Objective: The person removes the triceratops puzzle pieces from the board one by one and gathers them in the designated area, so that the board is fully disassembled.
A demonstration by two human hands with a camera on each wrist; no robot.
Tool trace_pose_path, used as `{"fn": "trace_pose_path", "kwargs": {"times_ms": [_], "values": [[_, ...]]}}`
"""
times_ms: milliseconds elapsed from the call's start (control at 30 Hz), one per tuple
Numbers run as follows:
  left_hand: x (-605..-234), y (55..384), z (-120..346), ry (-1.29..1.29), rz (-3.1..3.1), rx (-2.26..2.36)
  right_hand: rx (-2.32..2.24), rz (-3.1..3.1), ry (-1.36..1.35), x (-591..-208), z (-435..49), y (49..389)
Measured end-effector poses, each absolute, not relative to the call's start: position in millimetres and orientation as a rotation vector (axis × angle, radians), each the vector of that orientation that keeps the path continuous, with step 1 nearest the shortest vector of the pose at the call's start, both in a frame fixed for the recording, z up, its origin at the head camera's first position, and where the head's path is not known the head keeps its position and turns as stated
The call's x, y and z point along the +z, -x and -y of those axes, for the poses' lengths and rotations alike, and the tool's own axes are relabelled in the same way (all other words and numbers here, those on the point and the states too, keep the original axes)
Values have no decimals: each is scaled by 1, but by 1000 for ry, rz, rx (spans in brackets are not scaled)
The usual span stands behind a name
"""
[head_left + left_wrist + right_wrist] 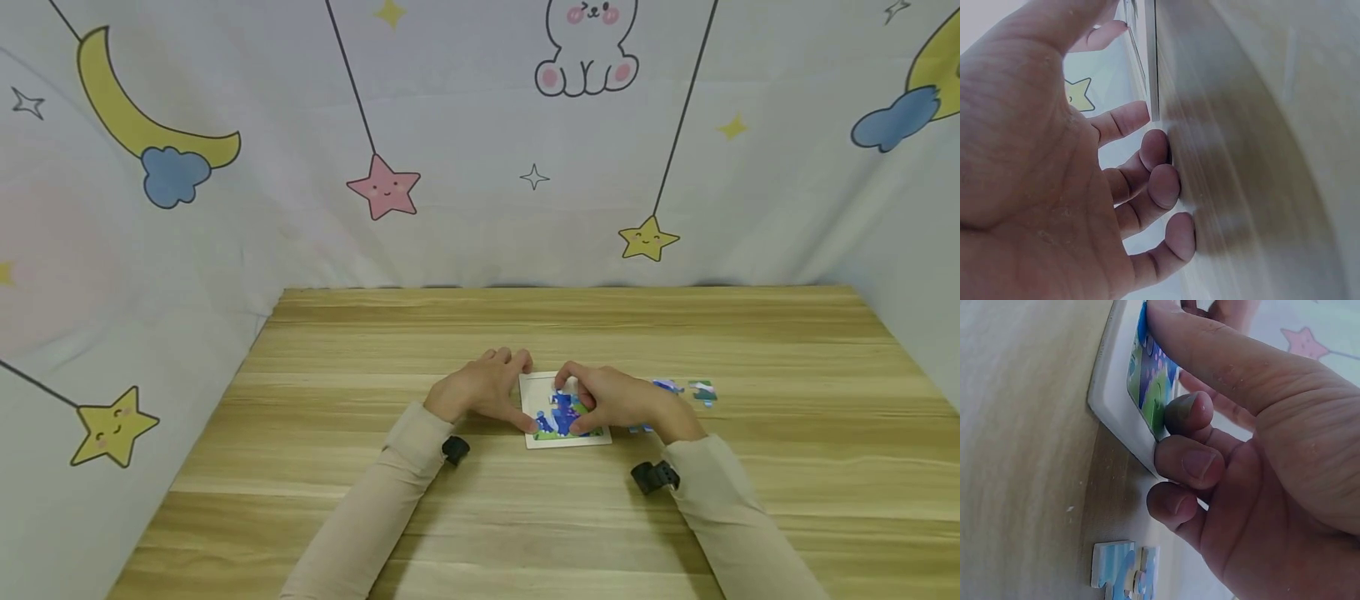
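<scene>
A small white-framed jigsaw puzzle board (pixel 531 439) lies on the table, partly filled with blue, purple and green pieces. My left hand (pixel 491 387) spans the board's left side, thumb on the lower-left picture and index finger at the frame's upper-left edge. The other left fingers rest loosely bent on the tabletop. My right hand (pixel 611 396) reaches over the board from the right; its thumb and curled index finger grip a blue puzzle piece (pixel 562 402) among the fitted ones. In the right wrist view the remaining right fingers (pixel 1188 461) curl at the frame edge. The index tip is hidden there.
Loose puzzle pieces lie right of the board: a green-and-white piece (pixel 703 390), a purple one (pixel 666 386), and a light-blue striped one (pixel 1113 565) near my right wrist. The wooden table (pixel 375 333) meets a patterned cloth (pixel 480 233) behind and at the sides.
</scene>
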State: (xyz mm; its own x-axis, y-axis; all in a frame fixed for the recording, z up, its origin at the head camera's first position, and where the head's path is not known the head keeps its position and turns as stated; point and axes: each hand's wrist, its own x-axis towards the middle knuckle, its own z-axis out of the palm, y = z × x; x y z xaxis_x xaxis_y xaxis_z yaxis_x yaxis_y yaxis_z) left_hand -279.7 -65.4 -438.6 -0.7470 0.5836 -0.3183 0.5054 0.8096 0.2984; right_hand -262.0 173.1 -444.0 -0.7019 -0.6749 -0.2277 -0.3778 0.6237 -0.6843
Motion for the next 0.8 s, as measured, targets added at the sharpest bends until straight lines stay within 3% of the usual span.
{"fn": "trace_pose_path", "kwargs": {"times_ms": [800], "values": [[-439,280,65,-822,-2593,260,-1011,-2433,854,-435,-198,271]]}}
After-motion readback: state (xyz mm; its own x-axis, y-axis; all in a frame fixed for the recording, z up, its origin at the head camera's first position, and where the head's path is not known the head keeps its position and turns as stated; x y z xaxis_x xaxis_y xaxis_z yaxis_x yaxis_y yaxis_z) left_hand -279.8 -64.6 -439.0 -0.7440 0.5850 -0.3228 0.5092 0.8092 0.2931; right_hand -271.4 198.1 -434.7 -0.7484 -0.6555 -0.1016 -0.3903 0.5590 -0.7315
